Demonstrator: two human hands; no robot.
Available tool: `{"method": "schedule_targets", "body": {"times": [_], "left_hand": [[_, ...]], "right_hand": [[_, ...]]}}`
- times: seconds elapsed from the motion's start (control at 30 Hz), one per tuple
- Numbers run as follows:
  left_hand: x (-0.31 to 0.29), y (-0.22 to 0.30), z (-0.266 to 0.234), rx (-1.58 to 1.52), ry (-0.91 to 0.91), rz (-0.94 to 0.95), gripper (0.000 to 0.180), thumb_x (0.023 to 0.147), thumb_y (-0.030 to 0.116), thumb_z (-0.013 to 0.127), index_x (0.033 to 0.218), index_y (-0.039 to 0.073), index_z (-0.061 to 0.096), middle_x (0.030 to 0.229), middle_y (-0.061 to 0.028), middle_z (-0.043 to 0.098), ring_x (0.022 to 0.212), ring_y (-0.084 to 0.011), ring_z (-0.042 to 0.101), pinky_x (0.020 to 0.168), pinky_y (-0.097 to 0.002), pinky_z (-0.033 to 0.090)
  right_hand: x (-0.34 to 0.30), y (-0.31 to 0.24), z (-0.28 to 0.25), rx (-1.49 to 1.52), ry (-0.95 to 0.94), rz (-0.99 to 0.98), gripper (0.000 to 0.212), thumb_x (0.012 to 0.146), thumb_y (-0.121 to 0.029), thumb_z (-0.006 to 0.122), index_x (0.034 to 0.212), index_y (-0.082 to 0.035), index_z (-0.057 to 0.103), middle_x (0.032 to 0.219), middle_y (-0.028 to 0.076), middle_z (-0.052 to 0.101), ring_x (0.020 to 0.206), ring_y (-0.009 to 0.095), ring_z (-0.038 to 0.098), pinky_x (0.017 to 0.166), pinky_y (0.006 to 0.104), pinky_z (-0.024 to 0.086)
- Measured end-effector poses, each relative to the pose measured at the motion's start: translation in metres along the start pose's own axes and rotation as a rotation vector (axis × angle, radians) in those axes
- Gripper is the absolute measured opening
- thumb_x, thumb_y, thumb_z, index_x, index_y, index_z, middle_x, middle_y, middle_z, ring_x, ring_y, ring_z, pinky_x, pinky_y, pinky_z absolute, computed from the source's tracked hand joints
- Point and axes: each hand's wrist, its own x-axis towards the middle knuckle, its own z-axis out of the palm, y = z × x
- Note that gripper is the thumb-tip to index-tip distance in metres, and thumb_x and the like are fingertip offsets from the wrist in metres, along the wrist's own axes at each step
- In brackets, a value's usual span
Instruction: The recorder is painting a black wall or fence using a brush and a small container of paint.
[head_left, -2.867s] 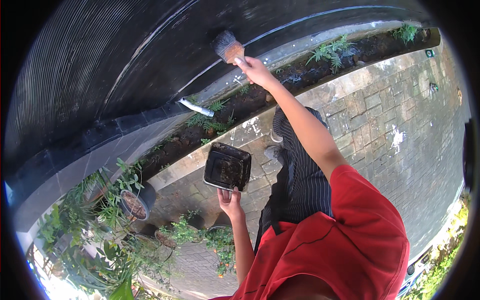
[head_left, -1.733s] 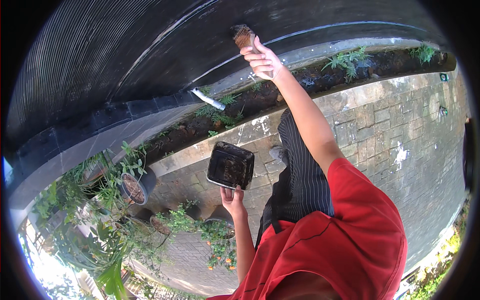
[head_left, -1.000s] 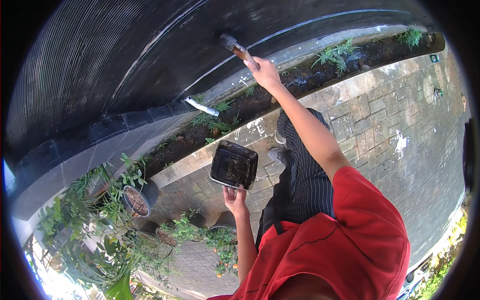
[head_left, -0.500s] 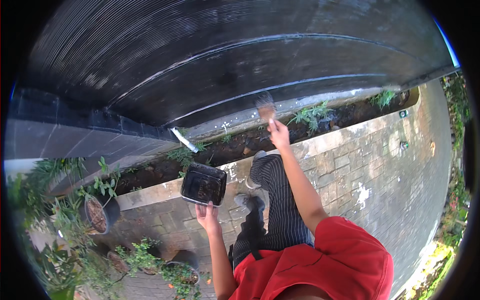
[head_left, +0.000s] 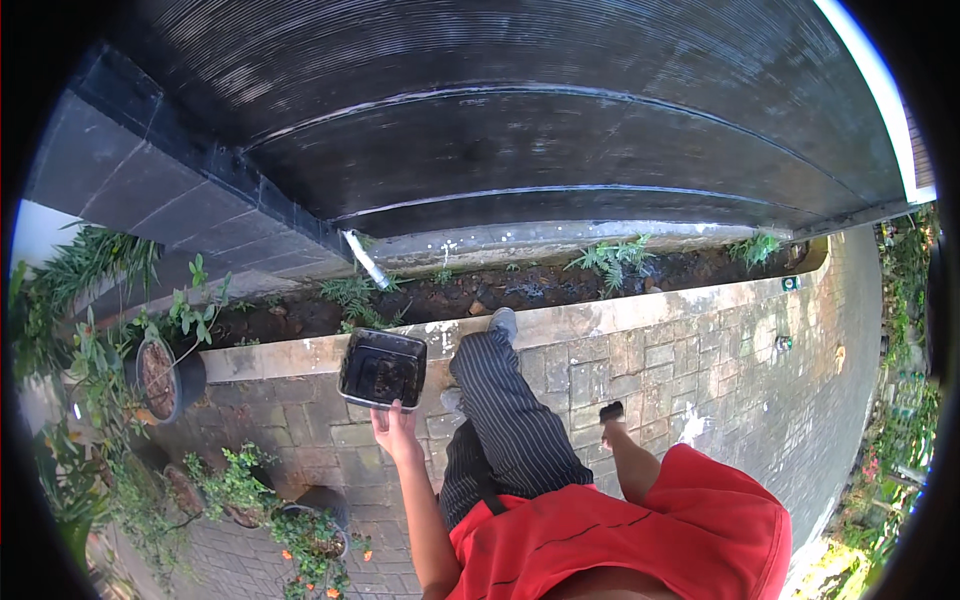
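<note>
My left hand [head_left: 395, 430] grips the near edge of a square black plastic tub [head_left: 388, 345], held level in front of me. Dark residue coats the tub's inside; how much liquid it holds I cannot tell. Low at my right side, my right hand [head_left: 614, 434] is closed around a paintbrush [head_left: 611, 411]. Only the brush's dark bristle end shows clearly, pointing away from me over the paving. Ahead stands a black wall [head_left: 560, 140] with horizontal ridges and patchy, streaked paint.
A narrow soil bed [head_left: 470, 292] with ferns [head_left: 612, 262] runs below the wall behind a pale curb [head_left: 640, 312]. A white pipe [head_left: 366, 260] juts out there. Potted plants [head_left: 160, 375] stand at left. White splashes [head_left: 690, 420] mark the brick paving.
My right hand has drawn the paintbrush back from the wall's foot, down to my right side. The tub has shifted slightly left in view, still in my left hand.
</note>
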Motion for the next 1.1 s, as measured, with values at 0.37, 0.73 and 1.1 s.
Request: {"method": "schedule_targets", "body": {"times": [0.37,0.73,1.1], "left_hand": [[0.006,0.040,-0.043,-0.102,0.135,0.160,0.060,0.079,0.009,0.060,0.129,0.005,0.027,0.109,-0.0135,0.051,0.094,-0.0250,0.055,0.079,-0.0378,0.049],[0.005,0.054,-0.112,-0.054,0.232,0.264,0.054,0.080,0.013,0.062,0.123,0.005,0.032,0.110,-0.0126,0.054,0.092,-0.0284,0.057,0.074,-0.0406,0.052],[-0.016,0.060,-0.151,-0.052,0.358,0.275,0.052,0.080,0.013,0.060,0.125,0.006,0.035,0.110,-0.0112,0.052,0.090,-0.0243,0.057,0.072,-0.0350,0.049]], "right_hand": [[-0.265,-0.280,0.120,-0.125,-0.013,-1.727,0.026,0.085,-0.030,0.051,0.098,-0.010,0.059,0.077,0.022,0.059,0.074,0.042,0.056,0.061,0.0480,0.046],[-0.401,-0.433,0.104,-0.367,0.299,-1.726,0.029,0.086,-0.038,0.048,0.096,-0.013,0.057,0.080,0.019,0.063,0.077,0.038,0.061,0.068,0.0478,0.049],[-0.319,-0.415,0.049,-0.251,0.441,-1.498,0.029,0.085,-0.040,0.048,0.099,-0.016,0.059,0.085,0.019,0.062,0.082,0.040,0.059,0.070,0.0490,0.048]]}}
